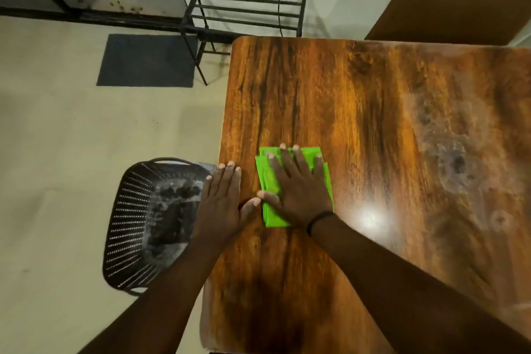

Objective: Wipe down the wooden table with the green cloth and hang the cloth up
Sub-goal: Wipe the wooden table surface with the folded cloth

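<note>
— Glossy wooden table (359, 112): one, with dusty haze at its right side. Where is the cloth?

— One folded green cloth (267, 181) lies near the left edge, pinned flat under the right hand (298, 190), fingers spread, nothing clasped. The left hand (222, 201) rests open on the table edge, above one black perforated basket (143, 224).

— Handling?

— Likely soft, light and limp; pinch a corner or the fold to lift. One black metal rack (244, 17) stands beyond.

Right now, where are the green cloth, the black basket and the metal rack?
green cloth (268, 181): head view, bare left part beside the fingers.
black basket (129, 224): head view, perforated side wall.
metal rack (244, 10): head view, upper rails against the wall.
</note>
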